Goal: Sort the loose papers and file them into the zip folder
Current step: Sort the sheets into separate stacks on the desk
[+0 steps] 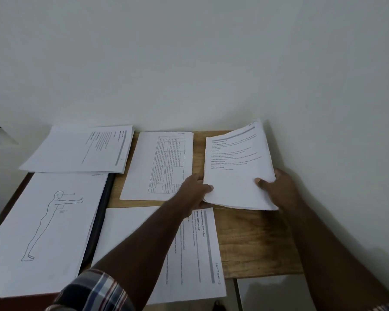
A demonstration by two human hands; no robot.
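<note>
Both hands hold one stack [236,173] at the table's [252,239] far right: left hand [194,190] pinches its near-left corner, right hand [279,187] grips its right edge. Four other piles lie leftward; one [43,232] covers a dark folder [99,221].

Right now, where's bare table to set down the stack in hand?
Bare wood right of the near text sheet, below the held stack gripped by left hand and right hand. Left side crowded: figure drawing, table sheet.
</note>
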